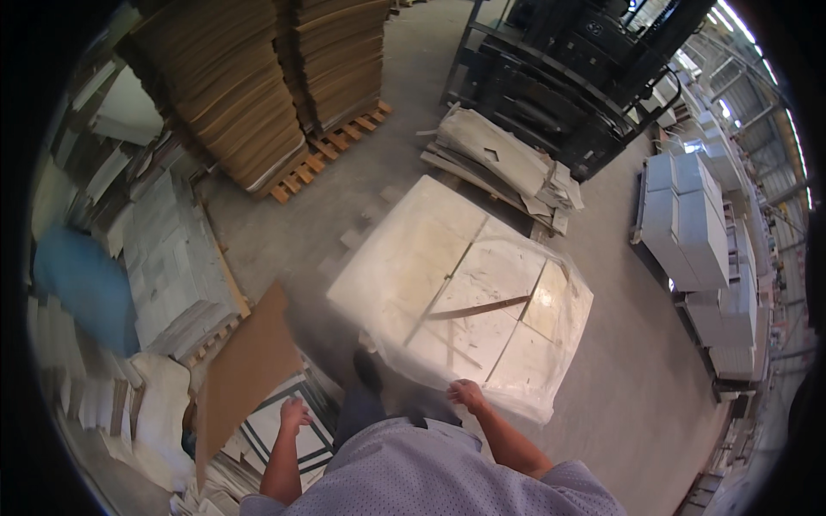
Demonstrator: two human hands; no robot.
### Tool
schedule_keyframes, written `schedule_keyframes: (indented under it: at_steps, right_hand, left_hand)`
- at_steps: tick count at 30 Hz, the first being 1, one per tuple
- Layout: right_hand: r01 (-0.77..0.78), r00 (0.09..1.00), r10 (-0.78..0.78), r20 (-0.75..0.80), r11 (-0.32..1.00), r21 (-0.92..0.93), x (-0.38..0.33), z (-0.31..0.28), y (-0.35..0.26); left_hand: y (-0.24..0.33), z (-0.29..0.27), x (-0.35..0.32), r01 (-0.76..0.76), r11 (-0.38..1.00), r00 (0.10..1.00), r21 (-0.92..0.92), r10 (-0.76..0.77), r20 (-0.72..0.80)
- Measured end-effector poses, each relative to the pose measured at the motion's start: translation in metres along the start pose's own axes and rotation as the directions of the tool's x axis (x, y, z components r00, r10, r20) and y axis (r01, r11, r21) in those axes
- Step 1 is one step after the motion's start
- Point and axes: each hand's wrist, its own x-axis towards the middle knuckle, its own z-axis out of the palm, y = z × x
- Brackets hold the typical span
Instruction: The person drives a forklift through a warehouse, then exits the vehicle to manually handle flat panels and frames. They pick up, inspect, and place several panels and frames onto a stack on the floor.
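Note:
Directly ahead stands a load of white slabs or boxes (495, 277) wrapped in clear plastic film, with a brown strip (482, 308) lying across its top. My right hand (467, 394) is at the load's near edge, fingers loosely bent and seemingly holding nothing; whether it touches the film I cannot tell. On the other side, my left hand (295, 415) is raised with its fingers loosely apart and nothing visible in it. Near it are a tilted brown cardboard sheet (245, 370) and a white panel with dark green bands (271, 426).
Tall stacks of brown sheets (228, 95) rest on a wooden pallet (297, 176) at far left. Ahead is a dark forklift (551, 86), with a low pile of pale sheets (499, 150) before it. Wrapped white stacks (684, 219) line the right; grey stacked sheets (172, 262) stand left.

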Motion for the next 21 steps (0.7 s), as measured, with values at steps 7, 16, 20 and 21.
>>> schedule_keyframes:
  at_steps: [7, 16, 20, 21]
  right_hand:
    - [-0.196, 0.980, 0.172, 0.099, 0.918, 0.346, -0.017, 0.009, -0.003]
    - [-0.185, 0.957, 0.271, -0.107, 0.850, 0.493, -0.012, -0.026, 0.014]
    - [-0.198, 0.941, 0.318, -0.120, 0.800, 0.566, -0.011, -0.009, 0.007]
    - [-0.197, 0.931, 0.342, -0.126, 0.763, 0.616, -0.011, -0.001, 0.001]
  left_hand:
    - [0.022, 0.001, 0.020, -0.021, 1.000, 1.000, 0.019, 0.021, -0.006]
    - [0.059, -0.012, 0.031, -0.070, 0.977, 0.996, 0.199, 0.057, 0.067]
    - [0.086, -0.036, 0.081, -0.029, 0.969, 0.999, 0.245, 0.019, 0.044]
    - [0.095, -0.044, 0.100, -0.046, 0.970, 0.997, 0.237, 0.031, 0.066]
